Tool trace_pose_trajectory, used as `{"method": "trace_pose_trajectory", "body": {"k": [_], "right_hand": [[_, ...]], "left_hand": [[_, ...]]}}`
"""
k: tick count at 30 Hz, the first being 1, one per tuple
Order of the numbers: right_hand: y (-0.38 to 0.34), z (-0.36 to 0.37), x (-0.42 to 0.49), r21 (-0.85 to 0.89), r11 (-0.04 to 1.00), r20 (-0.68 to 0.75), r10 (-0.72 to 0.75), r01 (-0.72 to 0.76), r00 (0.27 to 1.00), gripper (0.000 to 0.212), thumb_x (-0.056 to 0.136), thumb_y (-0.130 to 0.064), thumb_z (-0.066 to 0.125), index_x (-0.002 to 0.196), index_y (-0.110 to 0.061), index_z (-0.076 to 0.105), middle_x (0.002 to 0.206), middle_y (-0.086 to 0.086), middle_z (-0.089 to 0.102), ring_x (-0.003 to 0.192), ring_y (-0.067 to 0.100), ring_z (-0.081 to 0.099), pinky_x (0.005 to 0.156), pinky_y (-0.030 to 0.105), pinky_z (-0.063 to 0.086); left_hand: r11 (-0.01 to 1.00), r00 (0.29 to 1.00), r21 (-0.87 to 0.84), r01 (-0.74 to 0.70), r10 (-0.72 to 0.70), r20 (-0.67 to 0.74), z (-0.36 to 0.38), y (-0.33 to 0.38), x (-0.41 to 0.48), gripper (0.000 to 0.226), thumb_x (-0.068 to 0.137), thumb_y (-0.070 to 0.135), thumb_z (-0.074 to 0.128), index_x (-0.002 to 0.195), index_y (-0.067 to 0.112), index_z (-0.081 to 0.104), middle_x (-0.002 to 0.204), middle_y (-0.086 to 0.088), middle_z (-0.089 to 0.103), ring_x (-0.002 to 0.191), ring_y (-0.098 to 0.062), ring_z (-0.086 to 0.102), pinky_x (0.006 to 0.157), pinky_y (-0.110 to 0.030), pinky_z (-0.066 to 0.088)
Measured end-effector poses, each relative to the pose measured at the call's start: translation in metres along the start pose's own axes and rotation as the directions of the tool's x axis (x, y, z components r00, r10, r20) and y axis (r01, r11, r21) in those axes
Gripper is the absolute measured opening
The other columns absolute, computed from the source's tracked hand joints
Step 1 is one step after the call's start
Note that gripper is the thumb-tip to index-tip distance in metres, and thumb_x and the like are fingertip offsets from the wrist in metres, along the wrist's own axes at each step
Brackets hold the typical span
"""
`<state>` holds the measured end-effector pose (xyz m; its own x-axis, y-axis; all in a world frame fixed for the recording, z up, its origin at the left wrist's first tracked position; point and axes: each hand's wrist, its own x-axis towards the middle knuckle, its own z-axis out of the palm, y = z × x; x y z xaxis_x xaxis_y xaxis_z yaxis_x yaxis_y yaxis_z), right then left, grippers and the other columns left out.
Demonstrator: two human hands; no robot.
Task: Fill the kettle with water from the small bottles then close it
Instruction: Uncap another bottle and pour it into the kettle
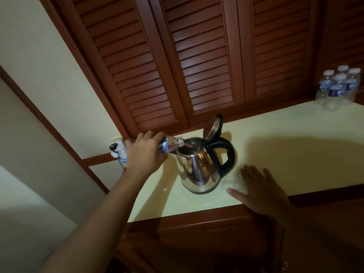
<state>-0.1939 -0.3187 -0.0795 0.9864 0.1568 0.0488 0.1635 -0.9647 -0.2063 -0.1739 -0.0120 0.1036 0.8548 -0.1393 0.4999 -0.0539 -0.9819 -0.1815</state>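
A steel kettle (199,170) with a black handle stands on the pale countertop (285,146), its lid (213,126) swung up and open. My left hand (145,152) grips a small clear water bottle (171,145) tipped on its side, its uncapped mouth over the kettle's opening. My right hand (260,188) lies flat on the counter to the right of the kettle, fingers spread, holding nothing. Another small bottle (123,154) stands behind my left hand, partly hidden.
Several small water bottles (337,87) stand grouped at the counter's far right corner. Louvered wooden doors (197,62) rise behind the counter. A dark wooden edge (197,219) runs along the counter's front. A wall fixture (114,147) sits at the left.
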Motion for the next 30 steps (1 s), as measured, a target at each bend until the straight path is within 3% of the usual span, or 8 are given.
{"method": "trace_pose_trajectory", "body": {"k": [16,24,30], "right_hand": [[0.006,0.003,0.003,0.032,0.999,-0.020,0.000,0.000,1.000,0.114,0.076,-0.094,0.009,0.160,-0.018,0.010,0.169,0.002,0.005,0.155,0.018,0.001,0.125,0.048,0.001],[0.005,0.003,0.005,0.028,1.000,-0.032,-0.005,0.006,0.999,0.111,0.077,-0.093,0.011,0.160,-0.019,0.012,0.169,0.002,0.007,0.155,0.018,0.002,0.125,0.047,0.001],[0.006,0.003,0.005,0.030,1.000,-0.039,-0.003,0.004,0.999,0.110,0.077,-0.093,0.011,0.160,-0.021,0.012,0.169,0.001,0.007,0.155,0.018,0.001,0.125,0.048,0.001]], "left_hand": [[0.994,0.998,0.089,-0.066,0.065,0.012,0.007,-0.003,0.015,0.064,0.078,0.037,0.081,0.137,0.033,0.058,0.125,-0.003,0.063,0.119,-0.032,0.054,0.099,-0.059,0.041],[0.969,0.985,0.190,-0.161,0.170,-0.032,0.004,-0.005,0.020,0.058,0.071,0.024,0.083,0.125,0.029,0.065,0.120,-0.004,0.066,0.115,-0.034,0.055,0.104,-0.065,0.036],[0.939,0.969,0.261,-0.221,0.241,-0.046,-0.001,-0.002,0.024,0.060,0.073,0.019,0.080,0.129,0.027,0.062,0.124,-0.007,0.064,0.123,-0.036,0.052,0.106,-0.074,0.031]]}}
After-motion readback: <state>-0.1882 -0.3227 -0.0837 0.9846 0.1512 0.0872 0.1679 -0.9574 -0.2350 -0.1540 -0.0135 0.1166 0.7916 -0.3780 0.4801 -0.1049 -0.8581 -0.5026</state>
